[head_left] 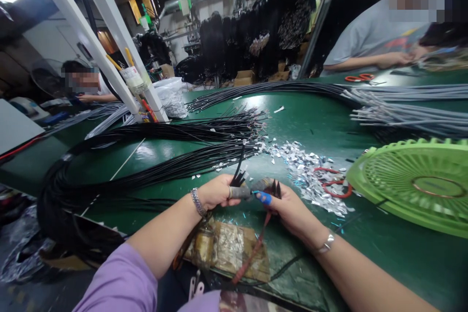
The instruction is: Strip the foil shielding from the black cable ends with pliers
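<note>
My left hand [216, 193] is closed around a thin black cable [240, 162], with short dark pieces showing beside it. My right hand [288, 207] is closed too, its fingertips meeting those of the left at the cable's end. Grey wrapping covers fingers on both hands, and blue tape wraps a right digit. Two dark pointed tips stand up behind the right fingers; what they belong to is hidden. A red strip [254, 251] runs down from beneath this hand. Just beyond lie long bundles of black cables [164, 168], their stripped ends facing right.
Silvery and blue scraps [303, 180] are heaped beside red-handled scissors [331, 184]. A green slotted basket [413, 183] occupies the right. Grey cables [398, 112] lie behind it. White posts [120, 34] rise at left. Two other people sit across the green table [307, 124].
</note>
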Available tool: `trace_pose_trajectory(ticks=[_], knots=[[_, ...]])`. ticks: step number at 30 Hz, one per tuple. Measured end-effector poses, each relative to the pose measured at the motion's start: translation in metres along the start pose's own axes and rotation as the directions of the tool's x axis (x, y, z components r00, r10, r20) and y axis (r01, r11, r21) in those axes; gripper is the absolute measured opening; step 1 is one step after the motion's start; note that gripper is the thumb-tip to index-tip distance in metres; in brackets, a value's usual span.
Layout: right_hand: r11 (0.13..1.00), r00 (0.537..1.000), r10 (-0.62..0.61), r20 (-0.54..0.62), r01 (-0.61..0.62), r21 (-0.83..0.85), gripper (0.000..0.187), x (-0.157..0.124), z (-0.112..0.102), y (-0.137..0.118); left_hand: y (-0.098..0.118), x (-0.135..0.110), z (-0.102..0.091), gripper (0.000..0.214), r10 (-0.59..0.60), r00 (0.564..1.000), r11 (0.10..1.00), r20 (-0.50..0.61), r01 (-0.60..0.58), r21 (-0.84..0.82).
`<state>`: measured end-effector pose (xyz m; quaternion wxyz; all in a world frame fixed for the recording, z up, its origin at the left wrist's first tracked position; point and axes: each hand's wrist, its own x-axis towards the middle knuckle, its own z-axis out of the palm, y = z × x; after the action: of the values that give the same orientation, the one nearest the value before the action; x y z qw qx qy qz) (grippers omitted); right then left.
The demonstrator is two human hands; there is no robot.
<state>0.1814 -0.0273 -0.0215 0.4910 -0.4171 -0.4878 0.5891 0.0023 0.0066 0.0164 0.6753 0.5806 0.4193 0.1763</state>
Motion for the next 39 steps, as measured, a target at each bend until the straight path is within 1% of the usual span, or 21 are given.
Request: trace_pose_trajectory(ticks=[3, 6, 9, 13, 17, 22, 27, 34, 39], knots=[[1.0, 1.0, -0.011, -0.013, 0.011, 0.027, 0.04, -0.0012, -0.0004, -0.0004, -0.0007, 0.0009, -0.0004, 0.055, 0.004, 1.0, 1.0, 0.004, -0.004, -0.001], [1.0, 0.999, -0.023, -0.035, 0.024, 0.016, 0.039, -0.0016, -0.001, -0.0002, -0.0012, 0.0018, -0.0011, 0.055, 0.014, 1.0, 1.0, 0.015, -0.014, 0.004], [0.999, 0.999, -0.01, -0.037, 0.011, 0.039, 0.043, -0.0007, -0.0009, 0.0008, -0.0024, 0.0026, -0.0021, 0.054, 0.017, 1.0, 1.0, 0.025, -0.017, 0.004], [0.988, 0.999, 0.046, 0.02, -0.049, 0.147, 0.047, 0.0012, 0.0014, 0.0025, -0.0036, 0.0026, -0.003, 0.054, 0.028, 0.999, 1.0, 0.029, -0.028, -0.003], [0.973, 0.996, 0.065, 0.054, -0.076, 0.216, 0.046, 0.0028, 0.0045, 0.0031, -0.0019, 0.0013, -0.0023, 0.058, 0.024, 0.999, 1.0, 0.031, -0.024, -0.011], [0.962, 0.992, 0.079, 0.095, -0.101, 0.255, 0.047, 0.0037, 0.006, 0.0036, 0.0003, -0.0001, -0.0016, 0.058, 0.02, 0.999, 1.0, 0.037, -0.019, -0.018], [0.948, 0.982, 0.1, 0.161, -0.143, 0.283, 0.045, 0.0026, 0.0042, 0.0046, -0.0003, -0.0004, -0.0023, 0.05, 0.027, 0.998, 1.0, 0.048, -0.026, -0.006], [0.933, 0.972, 0.109, 0.21, -0.173, 0.315, 0.042, 0.0022, 0.0028, 0.0047, -0.0003, -0.0002, -0.0031, 0.045, 0.037, 0.997, 0.998, 0.07, -0.04, 0.044], [0.912, 0.951, 0.147, 0.272, -0.236, 0.335, 0.039, 0.0028, 0.0028, 0.0033, -0.0005, -0.0008, -0.0033, 0.046, 0.054, 0.994, 0.993, 0.098, -0.064, 0.101]])
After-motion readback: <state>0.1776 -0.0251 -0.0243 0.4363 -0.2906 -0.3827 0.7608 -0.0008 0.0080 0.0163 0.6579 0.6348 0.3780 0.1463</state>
